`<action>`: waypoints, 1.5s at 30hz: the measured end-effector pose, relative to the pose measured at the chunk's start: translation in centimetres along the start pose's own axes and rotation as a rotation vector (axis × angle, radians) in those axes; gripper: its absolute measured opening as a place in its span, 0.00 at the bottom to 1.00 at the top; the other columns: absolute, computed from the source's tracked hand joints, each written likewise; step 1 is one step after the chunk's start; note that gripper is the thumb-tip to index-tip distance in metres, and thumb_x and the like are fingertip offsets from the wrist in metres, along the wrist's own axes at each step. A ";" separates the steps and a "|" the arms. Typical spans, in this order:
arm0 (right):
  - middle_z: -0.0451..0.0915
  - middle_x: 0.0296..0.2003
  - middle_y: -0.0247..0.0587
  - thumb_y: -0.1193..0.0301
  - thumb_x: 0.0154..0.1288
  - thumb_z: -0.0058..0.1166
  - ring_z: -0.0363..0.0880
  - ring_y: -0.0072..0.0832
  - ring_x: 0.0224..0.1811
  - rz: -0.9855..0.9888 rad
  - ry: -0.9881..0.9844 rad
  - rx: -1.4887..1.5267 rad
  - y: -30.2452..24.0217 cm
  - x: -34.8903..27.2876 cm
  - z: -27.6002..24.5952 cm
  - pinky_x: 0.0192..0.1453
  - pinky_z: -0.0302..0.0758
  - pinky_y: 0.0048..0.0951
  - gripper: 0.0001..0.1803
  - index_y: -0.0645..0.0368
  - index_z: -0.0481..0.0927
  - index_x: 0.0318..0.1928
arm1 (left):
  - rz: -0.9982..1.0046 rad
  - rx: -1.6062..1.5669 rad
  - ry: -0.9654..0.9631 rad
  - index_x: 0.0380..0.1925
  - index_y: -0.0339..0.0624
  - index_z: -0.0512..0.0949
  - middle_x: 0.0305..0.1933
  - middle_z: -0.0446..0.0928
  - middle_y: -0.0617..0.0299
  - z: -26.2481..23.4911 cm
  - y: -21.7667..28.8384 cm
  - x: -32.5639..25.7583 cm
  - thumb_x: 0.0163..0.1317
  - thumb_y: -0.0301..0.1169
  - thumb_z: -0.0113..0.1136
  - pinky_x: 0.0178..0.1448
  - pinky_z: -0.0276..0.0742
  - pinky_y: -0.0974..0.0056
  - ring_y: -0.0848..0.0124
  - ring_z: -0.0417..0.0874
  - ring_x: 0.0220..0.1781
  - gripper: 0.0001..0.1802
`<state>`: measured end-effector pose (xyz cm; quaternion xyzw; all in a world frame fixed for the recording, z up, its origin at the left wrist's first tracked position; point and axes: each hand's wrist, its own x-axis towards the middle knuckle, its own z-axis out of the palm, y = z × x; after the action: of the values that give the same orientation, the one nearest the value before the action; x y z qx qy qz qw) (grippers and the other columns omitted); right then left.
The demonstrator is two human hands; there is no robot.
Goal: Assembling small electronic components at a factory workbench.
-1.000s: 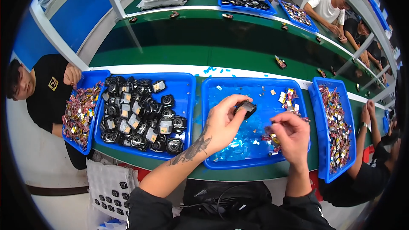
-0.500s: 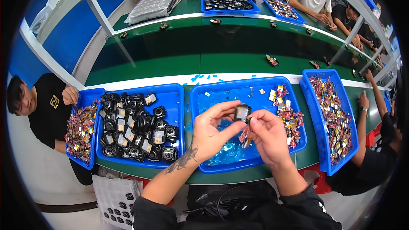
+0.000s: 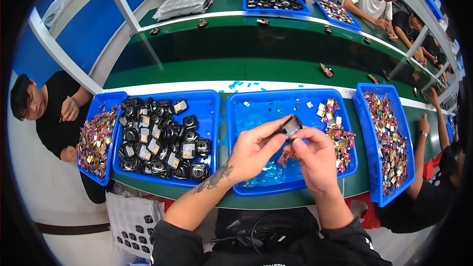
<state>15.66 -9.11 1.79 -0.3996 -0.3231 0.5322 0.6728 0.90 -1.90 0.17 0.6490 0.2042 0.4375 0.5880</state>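
Between the fingers and thumb of my left hand [image 3: 253, 150] is a small black squarish case [image 3: 292, 126], like a smartwatch case, its greyish face showing. My right hand [image 3: 316, 162] pinches at the near edge of the case; whatever lies between those fingertips is too small to make out. A reddish small electronic part [image 3: 284, 156] hangs just below the case, between my two hands, and how it is attached is hidden. Both hands are above a blue tray [image 3: 236, 187] holding bluish film scraps and, along its right side, several red-and-yellow small parts [image 3: 343, 140].
Left of it stands a blue tray [image 3: 211, 113] heaped with black cases [image 3: 155, 138]. Trays of small electronic parts flank both [image 3: 98, 140] [image 3: 389, 138]. Beyond runs a green conveyor belt [image 3: 276, 71] with scattered parts. Other people work at the left, right and far side.
The view has shifted slightly, moving the trays rightward in the picture. In my hands the black case has tilted and moved a little right. The person at the left has changed hand position.
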 end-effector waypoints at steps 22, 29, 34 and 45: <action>0.81 0.25 0.38 0.82 0.52 0.64 0.70 0.23 0.19 -0.482 0.093 -1.086 -2.0 1.0 1.6 0.24 0.66 0.25 0.05 0.62 0.81 0.30 | -0.229 -0.301 0.007 0.60 0.31 0.72 0.49 0.80 0.61 0.6 -0.7 0.2 0.71 0.26 0.51 0.53 0.77 0.72 0.79 0.79 0.49 0.19; 0.81 0.25 0.37 0.81 0.52 0.64 0.69 0.24 0.19 -0.482 0.095 -1.037 -1.8 1.4 1.5 0.25 0.67 0.26 0.05 0.62 0.82 0.30 | -0.236 -0.276 0.007 0.60 0.32 0.72 0.49 0.80 0.61 0.5 -1.2 0.0 0.71 0.26 0.52 0.53 0.76 0.72 0.79 0.79 0.48 0.19; 0.82 0.26 0.38 0.80 0.52 0.64 0.69 0.24 0.19 -0.411 0.089 -0.941 -1.6 1.4 1.0 0.26 0.66 0.26 0.05 0.61 0.80 0.28 | -0.210 -0.231 -0.019 0.60 0.32 0.72 0.49 0.80 0.60 0.8 -0.5 -0.1 0.71 0.26 0.52 0.53 0.76 0.73 0.80 0.78 0.48 0.19; 0.72 0.36 0.35 0.84 0.57 0.58 0.73 0.19 0.40 -0.325 0.141 -0.451 -0.8 0.5 0.1 0.46 0.74 0.20 0.13 0.63 0.72 0.42 | -0.202 -0.298 0.006 0.58 0.30 0.72 0.51 0.80 0.59 1.0 -0.7 0.2 0.71 0.26 0.50 0.56 0.74 0.71 0.78 0.78 0.51 0.18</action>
<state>16.00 -8.68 2.56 -0.5181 -0.4455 0.3030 0.6643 1.92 -2.19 -0.32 0.5295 0.2030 0.4034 0.7181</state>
